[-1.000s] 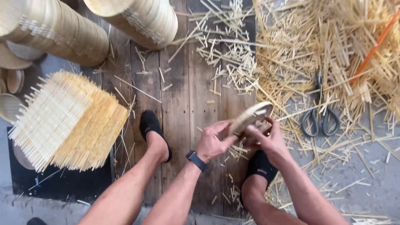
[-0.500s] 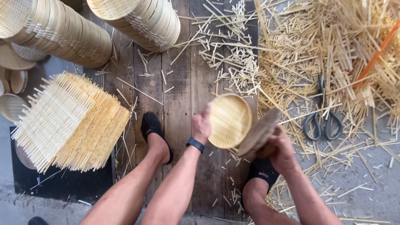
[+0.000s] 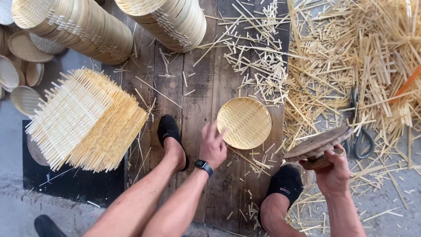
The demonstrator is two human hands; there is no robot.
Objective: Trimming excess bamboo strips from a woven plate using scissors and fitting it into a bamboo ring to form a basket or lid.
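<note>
1 head view, steep downward, close over hands [image 3: 272, 162], floor planks [image 3: 197, 101].

Matt woven bamboo tray [image 3: 244, 122], rough wooden disc [image 3: 316, 143], weathered planks [image 3: 206, 79]

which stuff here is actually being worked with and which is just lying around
In hand:
- left hand touching the round woven tray
- right hand holding a round wooden disc

Lying about:
- shears
- bamboo offcuts
- stacked woven mats
- two tray stacks
- orange stick
</note>
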